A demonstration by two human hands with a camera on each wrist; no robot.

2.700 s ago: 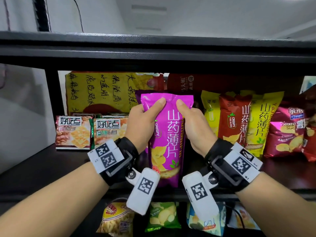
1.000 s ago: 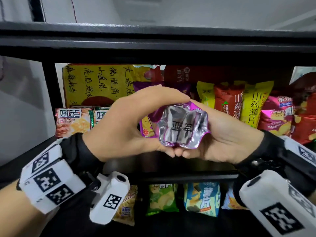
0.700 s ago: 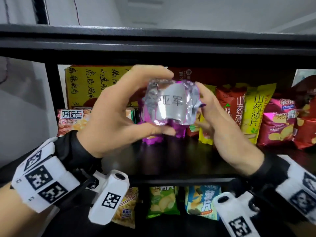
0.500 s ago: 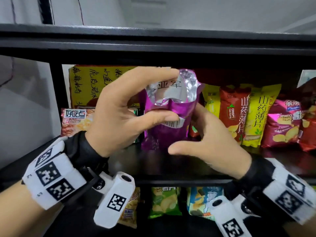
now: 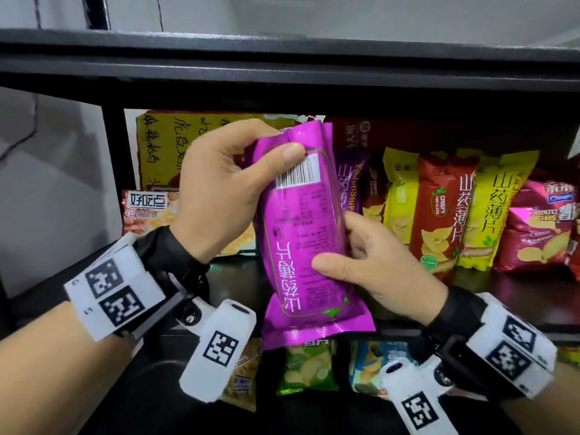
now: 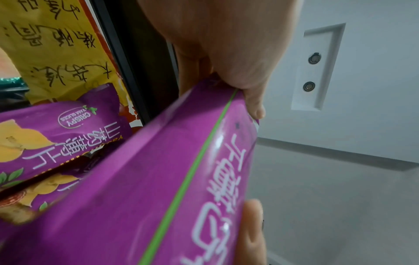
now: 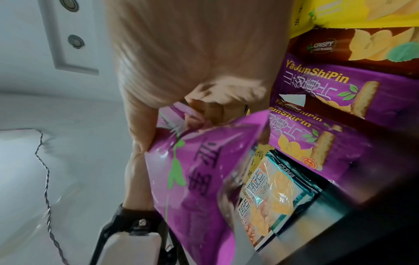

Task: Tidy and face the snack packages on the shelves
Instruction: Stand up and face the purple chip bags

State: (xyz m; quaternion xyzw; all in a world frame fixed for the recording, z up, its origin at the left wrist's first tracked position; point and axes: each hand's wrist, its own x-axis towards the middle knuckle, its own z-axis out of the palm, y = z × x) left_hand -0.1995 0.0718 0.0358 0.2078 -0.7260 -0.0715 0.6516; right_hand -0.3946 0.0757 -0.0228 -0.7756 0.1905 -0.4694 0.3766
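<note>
Hands at work on a snack shelf: we held a purple chip bag [image 5: 301, 233] in front of the middle shelf [image 5: 238, 277], its barcode side toward us and its printed characters upside down. Our left hand [image 5: 216, 189] pinched the upper end, thumb pressed beside the barcode with the fingers wrapped behind; our right hand [image 5: 373, 262] gripped the lower half, thumb across the panel and the other fingers curled around the far edge. Neither grip was spread — both were closed on the bag, which hung clear of the shelf, its lower seal dipping past the shelf's front edge.

Behind it stood another purple bag [image 5: 351, 180], then a row of yellow and red bags [image 5: 439, 208] facing forward, with cracker packs [image 5: 147, 205] to the left and more bags [image 5: 307, 365] on the shelf below.

In our judgement the bag was wrong way round and wrong way up, so the step in hand was a turn. To do it well, we would rotate it clear of the neighbours, keep the pinch on the seals rather than squeezing the chips, bring the front panel outward and upright, then stand it in the gap beside its purple match — flush with the row's front edge.
</note>
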